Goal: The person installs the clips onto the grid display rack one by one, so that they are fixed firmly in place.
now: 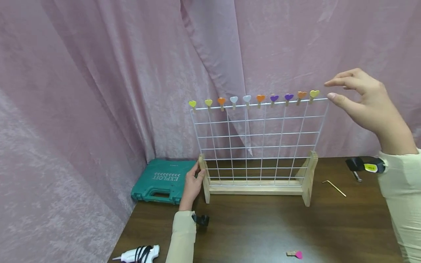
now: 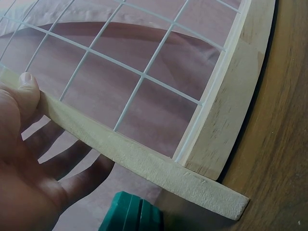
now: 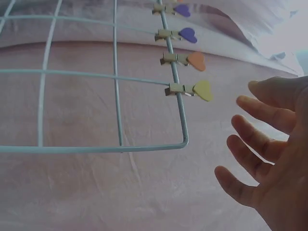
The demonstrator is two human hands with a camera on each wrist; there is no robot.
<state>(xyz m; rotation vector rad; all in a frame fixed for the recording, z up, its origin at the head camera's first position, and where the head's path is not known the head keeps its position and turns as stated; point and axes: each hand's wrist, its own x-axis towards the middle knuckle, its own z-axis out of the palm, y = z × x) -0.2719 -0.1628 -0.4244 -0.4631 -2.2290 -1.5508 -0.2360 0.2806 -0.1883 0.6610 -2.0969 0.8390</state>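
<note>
A white wire grid (image 1: 253, 147) stands upright in a wooden stand (image 1: 256, 190). Heart-topped mini clothespins line its top wire, in yellow, orange, white and purple. My left hand (image 1: 192, 184) grips the stand's left side post (image 2: 144, 168), thumb on the near face and fingers behind it. In the air just right of the grid's top right corner is my right hand (image 1: 365, 98), fingers apart and nothing between them. Closest to it is the yellow heart clothespin (image 3: 203, 90), clipped on the top wire and apart from the fingertips.
A green tool case (image 1: 161, 182) lies behind my left hand. On the brown table are a white glue gun (image 1: 138, 254) with its cord wrapped, a pink heart clothespin (image 1: 294, 254), a hex key (image 1: 335, 188) and a bolt (image 1: 357, 177). Pink curtains (image 1: 131, 73) hang behind.
</note>
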